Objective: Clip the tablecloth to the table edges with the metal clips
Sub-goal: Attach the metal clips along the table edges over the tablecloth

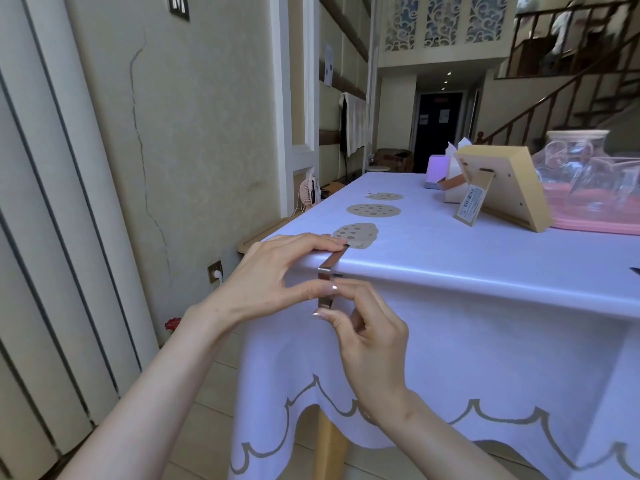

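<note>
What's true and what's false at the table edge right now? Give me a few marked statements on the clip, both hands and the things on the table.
1. The metal clip is hooked over the table edge, on top of the tablecloth. True.
2. The left hand holds the clip, forefinger on top and thumb on its front. True.
3. The right hand hangs idle, away from the clip. False: it pinches the clip's lower end.
4. The picture frame lies flat on the table. False: it stands propped on its stand, back to the camera.
5. The glass pitcher stands on the pink tray. True.
</note>
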Demonstrator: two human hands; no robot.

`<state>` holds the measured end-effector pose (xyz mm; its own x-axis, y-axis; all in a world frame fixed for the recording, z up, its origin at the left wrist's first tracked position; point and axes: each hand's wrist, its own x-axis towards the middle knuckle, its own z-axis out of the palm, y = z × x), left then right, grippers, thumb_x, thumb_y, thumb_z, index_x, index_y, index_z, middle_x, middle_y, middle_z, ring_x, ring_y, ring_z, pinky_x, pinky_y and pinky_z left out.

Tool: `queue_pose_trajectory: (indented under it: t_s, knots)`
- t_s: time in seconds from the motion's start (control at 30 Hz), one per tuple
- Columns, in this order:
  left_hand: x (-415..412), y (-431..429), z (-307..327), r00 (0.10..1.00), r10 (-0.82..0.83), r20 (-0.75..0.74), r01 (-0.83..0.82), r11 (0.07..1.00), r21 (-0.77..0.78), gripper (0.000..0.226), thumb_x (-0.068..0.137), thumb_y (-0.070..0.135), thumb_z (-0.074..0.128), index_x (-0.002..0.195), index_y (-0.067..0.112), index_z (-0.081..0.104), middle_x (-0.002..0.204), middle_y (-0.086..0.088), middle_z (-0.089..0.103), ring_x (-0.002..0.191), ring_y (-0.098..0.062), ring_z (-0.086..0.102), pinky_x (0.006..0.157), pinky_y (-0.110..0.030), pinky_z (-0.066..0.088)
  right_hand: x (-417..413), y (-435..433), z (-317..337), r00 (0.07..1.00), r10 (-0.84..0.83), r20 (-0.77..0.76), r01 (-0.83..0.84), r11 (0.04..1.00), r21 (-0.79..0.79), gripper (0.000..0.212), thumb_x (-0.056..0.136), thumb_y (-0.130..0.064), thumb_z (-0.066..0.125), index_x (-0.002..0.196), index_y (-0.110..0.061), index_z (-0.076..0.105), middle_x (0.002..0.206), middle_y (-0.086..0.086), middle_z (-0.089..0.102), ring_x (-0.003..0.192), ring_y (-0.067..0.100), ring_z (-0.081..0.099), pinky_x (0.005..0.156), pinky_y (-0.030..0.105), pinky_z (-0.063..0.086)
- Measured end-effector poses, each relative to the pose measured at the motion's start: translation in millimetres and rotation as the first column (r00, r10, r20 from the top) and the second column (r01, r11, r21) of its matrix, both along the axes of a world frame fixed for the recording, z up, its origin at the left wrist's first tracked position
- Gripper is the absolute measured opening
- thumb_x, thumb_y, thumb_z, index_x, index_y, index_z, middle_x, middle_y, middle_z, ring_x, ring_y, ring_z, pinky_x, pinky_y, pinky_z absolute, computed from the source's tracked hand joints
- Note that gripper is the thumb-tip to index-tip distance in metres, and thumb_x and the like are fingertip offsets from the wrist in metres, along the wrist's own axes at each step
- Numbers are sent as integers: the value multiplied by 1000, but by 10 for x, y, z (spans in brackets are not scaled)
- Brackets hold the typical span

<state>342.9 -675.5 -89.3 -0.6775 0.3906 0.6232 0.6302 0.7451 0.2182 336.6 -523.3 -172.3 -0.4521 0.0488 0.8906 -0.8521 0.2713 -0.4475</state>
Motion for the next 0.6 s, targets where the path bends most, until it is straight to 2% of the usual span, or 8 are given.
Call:
queue_pose_trajectory:
  t_s: [0.07, 0.13, 0.2, 0.3, 0.37, 0.43, 0.5, 0.6]
  knots:
    - [-4, 3, -10, 1000, 5, -22, -4, 1000, 6, 47, 80, 55, 54, 120, 31, 56, 126, 26, 55, 123, 10, 43, 102, -24, 37, 94, 49, 34, 999, -10, -44, 10, 1000, -17, 21, 81, -18, 66, 101, -22, 61, 102, -19, 61, 66, -6, 51, 58, 12, 41]
    - [-4, 6, -15, 1000, 10, -30, -9, 1000, 7, 47, 80, 55, 55, 121, 31, 56, 126, 26, 55, 123, 11, 43, 101, -22, 36, 172, 128, 127, 970, -100, -223, 104, 995, 5, 25, 83, -13, 67, 106, -18, 58, 107, -7, 63, 87, 5, 59, 73, 19, 46]
    - [6, 6, -5, 1000, 14, -11, -14, 1000, -4, 49, 80, 56, 54, 123, 32, 54, 128, 26, 54, 123, 11, 43, 101, -18, 35, 179, 222, 307, 915, -208, -347, 252, 964, 87, 26, 84, -19, 68, 108, -16, 58, 108, 1, 65, 101, 14, 57, 90, 27, 43]
    - [17, 4, 3, 999, 25, 28, -25, 1000, 7, 54, 77, 58, 53, 124, 31, 51, 131, 26, 50, 121, 10, 44, 99, -11, 33, 95, 321, 543, 923, -288, -256, 358, 887, 292, 46, 82, -50, 64, 111, -14, 60, 113, -3, 64, 108, 17, 57, 108, 40, 33]
    - [19, 2, -6, 999, 17, 37, -19, 999, 48, 52, 76, 55, 56, 119, 27, 53, 128, 22, 52, 120, 4, 47, 98, -16, 36, 54, 344, 597, 926, -332, -179, 376, 849, 372, 60, 74, -67, 56, 106, -16, 61, 106, -7, 65, 99, 16, 60, 103, 32, 33]
    - [18, 1, -13, 1000, 3, 26, -5, 997, 72, 49, 76, 52, 58, 114, 22, 56, 121, 17, 53, 118, 0, 49, 97, -22, 40, 36, 352, 591, 912, -379, -156, 408, 806, 429, 68, 65, -77, 50, 97, -18, 62, 95, -8, 66, 87, 19, 61, 86, 26, 33]
    - [15, -2, 1, 999, -19, 41, 16, 996, 86, 47, 77, 51, 58, 112, 19, 57, 118, 14, 55, 118, 2, 49, 98, -25, 40, 13, 363, 572, 902, -400, -165, 427, 766, 480, 73, 60, -80, 47, 92, -17, 62, 90, -7, 65, 82, 22, 61, 79, 27, 32]
    - [14, -24, 7, 997, -50, 55, 43, 993, 110, 45, 81, 48, 55, 112, 15, 60, 117, 8, 58, 119, 2, 49, 99, -28, 41, -4, 359, 549, 878, -428, -213, 475, 735, 484, 70, 63, -77, 47, 92, -15, 63, 86, -5, 64, 78, 24, 60, 78, 29, 32]
